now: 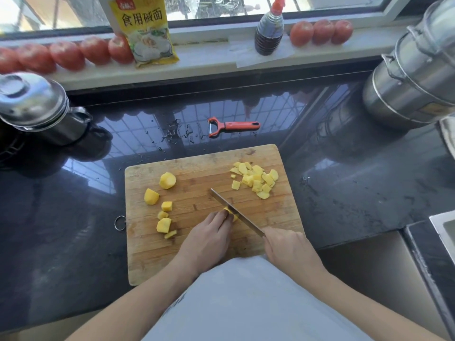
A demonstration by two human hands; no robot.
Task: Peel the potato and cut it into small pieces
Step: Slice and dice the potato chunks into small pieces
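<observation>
On a wooden cutting board [197,257] on the counter [73,217], our left hand [209,238] curled its fingers [225,215] onto a potato piece [232,212], while our right hand [286,247] gripped the knife [235,211] slicing just beside them.

We see peeled yellow potato on the board [197,247] — chunks [162,207] centre-left, small pieces [256,179] heaped upper right, one piece [232,214] mid-frame.

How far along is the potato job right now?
Peeling looks done: the peeler lies aside on the counter. A pile of small pieces sits far right on the board. Left hand steadies a chunk under the knife in the right hand. Six larger chunks wait left.
</observation>
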